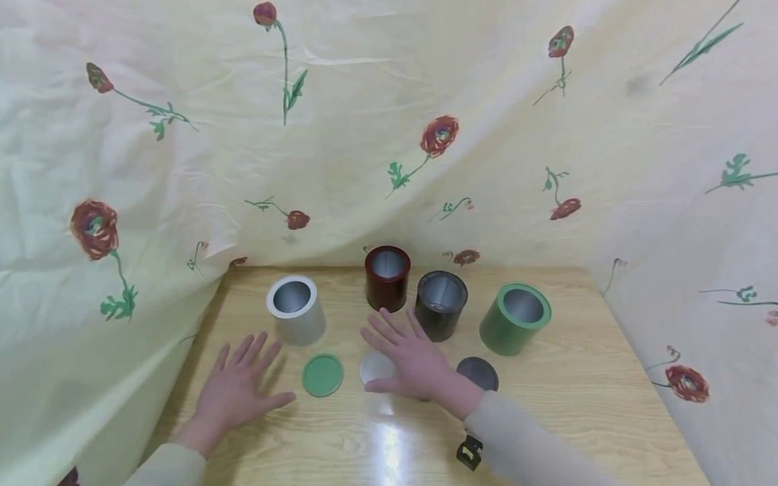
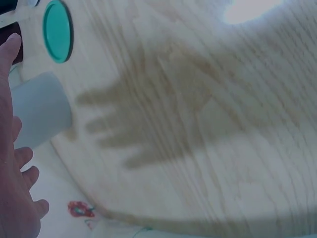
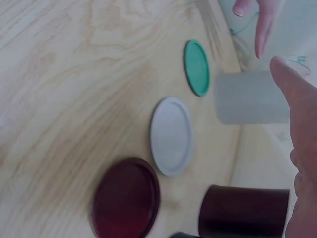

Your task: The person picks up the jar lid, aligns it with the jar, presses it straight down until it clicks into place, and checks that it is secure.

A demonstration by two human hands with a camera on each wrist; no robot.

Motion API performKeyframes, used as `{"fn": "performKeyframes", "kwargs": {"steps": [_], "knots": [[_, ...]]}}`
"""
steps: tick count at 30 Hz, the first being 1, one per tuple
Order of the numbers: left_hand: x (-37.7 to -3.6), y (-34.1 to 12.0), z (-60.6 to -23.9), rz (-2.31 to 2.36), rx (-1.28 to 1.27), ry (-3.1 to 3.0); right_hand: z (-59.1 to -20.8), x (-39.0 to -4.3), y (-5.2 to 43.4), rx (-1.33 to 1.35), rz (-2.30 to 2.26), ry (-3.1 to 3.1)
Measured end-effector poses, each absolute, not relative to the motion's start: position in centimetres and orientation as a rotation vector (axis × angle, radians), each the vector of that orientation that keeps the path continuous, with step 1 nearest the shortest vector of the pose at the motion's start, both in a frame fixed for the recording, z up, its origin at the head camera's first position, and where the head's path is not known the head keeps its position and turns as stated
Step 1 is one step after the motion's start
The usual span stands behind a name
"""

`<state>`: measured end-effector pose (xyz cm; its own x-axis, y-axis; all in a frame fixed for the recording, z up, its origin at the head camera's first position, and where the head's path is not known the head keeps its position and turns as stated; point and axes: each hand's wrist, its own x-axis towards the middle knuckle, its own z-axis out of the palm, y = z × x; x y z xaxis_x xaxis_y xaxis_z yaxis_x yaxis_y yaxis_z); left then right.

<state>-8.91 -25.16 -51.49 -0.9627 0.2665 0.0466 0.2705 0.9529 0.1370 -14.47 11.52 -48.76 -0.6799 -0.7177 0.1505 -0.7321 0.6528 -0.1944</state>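
1. The wooden table (image 1: 577, 378) fills the lower part of the head view, with a flowered cloth (image 1: 182, 169) hung behind and on both sides of it.
2. Four open cans stand in a row near the table's far edge: a green can (image 1: 513, 320) at the right, a black can (image 1: 439, 307) beside it, a dark red can (image 1: 387, 279) a little farther back, and a white can (image 1: 296, 312) at the left.
3. The right hand (image 1: 413, 358) is spread flat, palm down, fingers straight and apart, gripping nothing. It is over the lids in front of the red and black cans; whether it hovers or rests on them cannot be told.
4. The left hand (image 1: 240, 385) is also spread, fingers straight, holding nothing, low over bare wood just in front of the white can.
5. The lids lie flat on the table in front of the cans. The green lid (image 1: 322, 374) is between the two hands.
6. The white lid (image 1: 375, 368) sits partly under the right thumb side.
7. The dark red lid (image 3: 126, 198) lies beside the white one, seen only by the right wrist camera, which is blurred.
8. A dark grey lid (image 1: 479, 372) shows just right of the right wrist.
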Motion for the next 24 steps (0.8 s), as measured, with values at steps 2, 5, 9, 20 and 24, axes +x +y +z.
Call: {"fn": "performKeyframes", "kwargs": {"steps": [2,5,9,20,24], "knots": [[-8.8,-25.0,-52.0,-0.215,-0.424,-3.08,-49.3,-14.5,10.9,1.237,0.347,-2.814],[-8.7,-24.8,-52.9,-0.19,-0.425,-3.09,-50.1,-14.7,10.1,1.237,0.328,-2.85],[-8.6,-24.5,-53.9,-0.17,-0.416,-3.094,-51.5,-14.9,9.2,1.23,0.291,-2.911],[-8.6,-23.3,-55.4,-0.242,-0.4,-3.1,-54.0,-15.3,7.6,1.206,0.131,-2.939],[-8.7,-23.0,-55.9,-0.271,-0.39,-3.093,-54.7,-15.5,7.0,1.191,0.129,-2.943]]}}
